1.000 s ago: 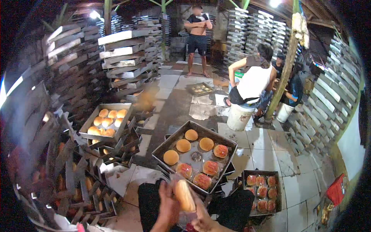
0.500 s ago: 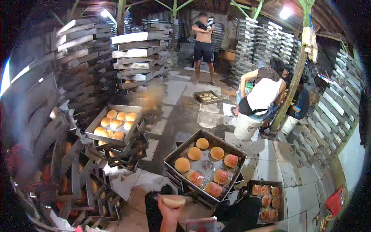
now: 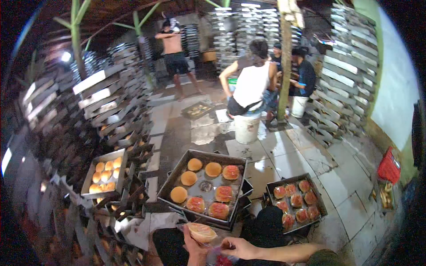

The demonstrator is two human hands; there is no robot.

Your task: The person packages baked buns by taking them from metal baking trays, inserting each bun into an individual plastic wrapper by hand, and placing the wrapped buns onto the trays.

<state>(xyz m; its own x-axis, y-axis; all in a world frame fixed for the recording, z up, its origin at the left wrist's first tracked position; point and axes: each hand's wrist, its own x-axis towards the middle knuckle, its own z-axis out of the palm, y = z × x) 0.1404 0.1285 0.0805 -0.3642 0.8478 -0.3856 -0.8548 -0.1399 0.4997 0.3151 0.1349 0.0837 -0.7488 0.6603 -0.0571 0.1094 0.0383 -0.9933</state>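
Observation:
My left hand (image 3: 193, 246) is closed around a round bun (image 3: 202, 231) whose pale face shows reddish streaks, perhaps print on a clear wrapper. Close beside it, my right hand (image 3: 237, 247) has its fingers pinched together; what they hold is too small to make out. Below the hands lies a blurred red and purple item (image 3: 220, 258). In front of my knees, a square metal tray (image 3: 166, 195) carries plain golden buns (image 3: 188, 178) at its left and buns with red-printed wrappers (image 3: 223, 193) at its right and front.
A smaller tray (image 3: 270, 188) of wrapped buns sits on the floor at right, with a red bag (image 3: 389, 166) farther right. Another bun tray (image 3: 122, 177) tops a stack at left. A person (image 3: 253, 84) sits on a white bucket (image 3: 246, 128) near a wooden post (image 3: 284, 66).
My view has turned to the right. The bun in my left hand now shows red streaks, and my right hand has come in beside it with fingers pinched.

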